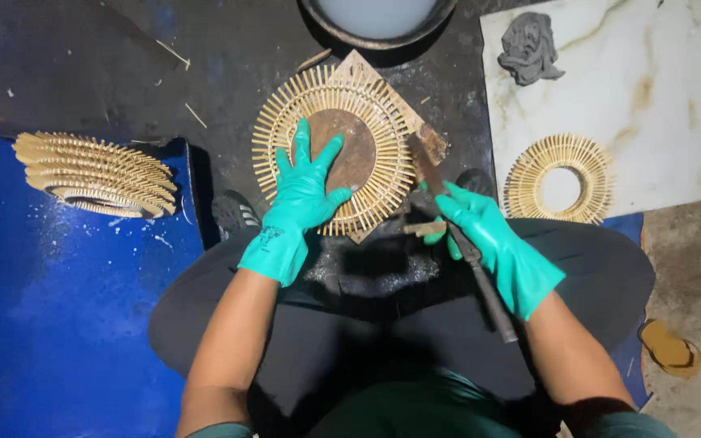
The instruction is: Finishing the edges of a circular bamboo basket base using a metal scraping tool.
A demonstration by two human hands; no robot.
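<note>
Two green-gloved hands work at the centre of the frame. The left hand [306, 191] lies flat, fingers spread, on the brown disc [349, 146] inside a round bamboo-stick ring [391, 174]. The right hand [480, 227] is clenched around a long dark blade [488, 296], its tip touching the ring's right edge. A second ring [529, 182] rests on a marble slab [659, 89] at right; stacked rings [95, 174] lie at left.

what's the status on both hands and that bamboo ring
Left hand flat on the bamboo ring, pressing its brown centre disc. Right hand gripping a long blade at the ring's right edge. Nothing in the way.
</note>
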